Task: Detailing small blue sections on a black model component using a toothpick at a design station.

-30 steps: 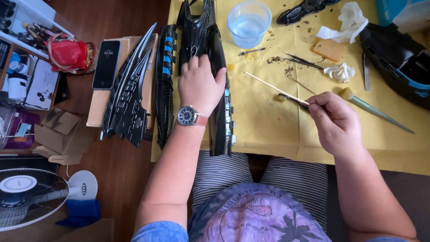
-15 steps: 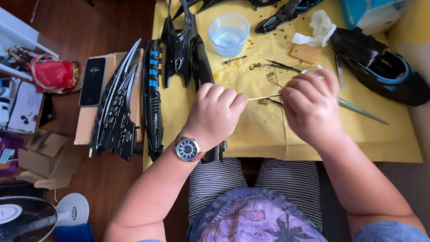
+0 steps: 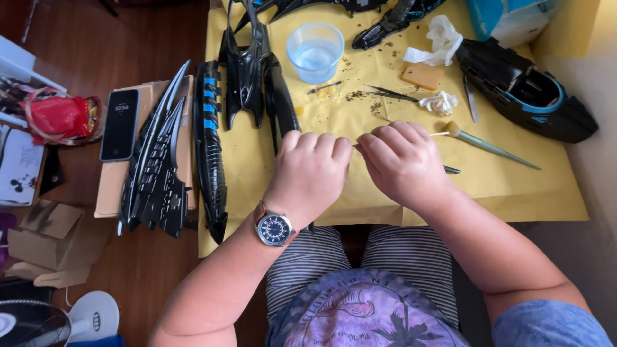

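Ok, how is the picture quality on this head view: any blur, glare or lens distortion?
Head view: sharp, even daylight on the yellow paper; both the left hand and right hand are crisp, casting only soft shadows; mild glare on the phone screen and glossy black model hull; wide-angle bending at the edges.

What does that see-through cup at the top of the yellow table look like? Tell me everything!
The cup is small, round and made of clear, faintly bluish plastic. It stands upright and open, with no lid, and holds some clear liquid that looks like water. It sits on the yellow paper near the far edge, right of the black model part, with brown crumbs scattered beside it. Neither hand touches it; both are closer to the person.
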